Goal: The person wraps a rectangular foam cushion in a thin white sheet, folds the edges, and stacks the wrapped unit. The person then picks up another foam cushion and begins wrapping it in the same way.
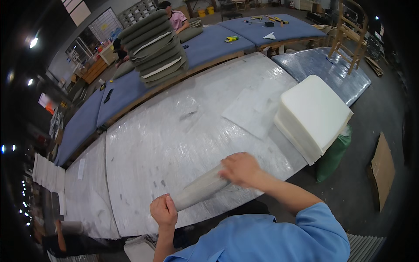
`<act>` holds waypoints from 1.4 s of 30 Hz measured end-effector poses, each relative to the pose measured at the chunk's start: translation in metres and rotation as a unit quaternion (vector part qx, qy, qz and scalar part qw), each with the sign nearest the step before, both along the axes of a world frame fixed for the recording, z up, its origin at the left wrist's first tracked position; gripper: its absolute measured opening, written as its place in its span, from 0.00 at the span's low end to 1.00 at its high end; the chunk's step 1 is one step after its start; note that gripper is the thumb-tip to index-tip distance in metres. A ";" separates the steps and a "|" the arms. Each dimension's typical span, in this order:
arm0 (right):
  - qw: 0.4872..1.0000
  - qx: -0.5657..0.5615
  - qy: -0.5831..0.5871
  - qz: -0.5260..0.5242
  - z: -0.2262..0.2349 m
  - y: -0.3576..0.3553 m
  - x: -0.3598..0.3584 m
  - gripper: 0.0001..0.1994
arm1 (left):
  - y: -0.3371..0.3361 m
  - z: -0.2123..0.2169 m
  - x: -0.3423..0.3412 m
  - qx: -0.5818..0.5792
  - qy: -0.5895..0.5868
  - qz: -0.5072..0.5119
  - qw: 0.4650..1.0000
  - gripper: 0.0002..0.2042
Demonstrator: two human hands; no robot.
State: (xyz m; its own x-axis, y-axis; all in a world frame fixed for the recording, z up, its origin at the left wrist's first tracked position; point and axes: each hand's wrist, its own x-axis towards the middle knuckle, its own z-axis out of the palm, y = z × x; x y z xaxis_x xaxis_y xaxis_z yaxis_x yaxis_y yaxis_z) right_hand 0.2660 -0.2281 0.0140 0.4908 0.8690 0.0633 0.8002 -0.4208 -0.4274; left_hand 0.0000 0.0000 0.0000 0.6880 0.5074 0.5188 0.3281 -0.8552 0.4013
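A pale grey roll [198,188] of sheet material lies slantwise over the near edge of the plastic-covered table [148,144]. My left hand [164,210] is closed round its lower left end, thumb on top. At the upper right end my right hand [241,169] curls over the roll, slightly smeared by motion. Whether the roll is fabric or film I cannot tell. A thin, pale flat sheet [248,112] lies on the plastic farther back. To the right of it stands a stack of white foam seat pads [316,111] with rounded corners.
Blue padded tables [209,43] run behind, bearing a tall stack of grey-green cushions [152,48] and hand tools. A person in pink [178,20] sits beyond. At right are a wooden chair frame [349,35], a green sack [334,157] and cardboard [382,170]. Another person's arm [61,238] shows lower left.
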 end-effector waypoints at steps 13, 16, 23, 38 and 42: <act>0.856 0.312 0.402 -0.087 -0.068 -0.026 0.019 0.20 | 0.019 -0.006 -0.041 -0.395 -0.032 0.009 0.918 0.24; 0.841 0.320 0.433 -0.060 -0.075 -0.027 0.021 0.23 | 0.023 -0.009 -0.048 -0.464 -0.053 0.001 0.884 0.28; 0.844 0.269 0.457 -0.085 -0.064 -0.017 0.022 0.35 | 0.042 -0.028 -0.058 -0.593 -0.141 -0.015 0.793 0.33; 0.847 0.270 0.442 -0.120 -0.071 -0.032 0.032 0.30 | 0.034 -0.111 -0.059 -0.705 -0.289 -0.041 0.646 0.33; 0.797 0.276 0.520 -0.134 -0.076 -0.063 0.040 0.30 | 0.005 -0.087 -0.043 -0.650 -0.266 -0.044 0.710 0.31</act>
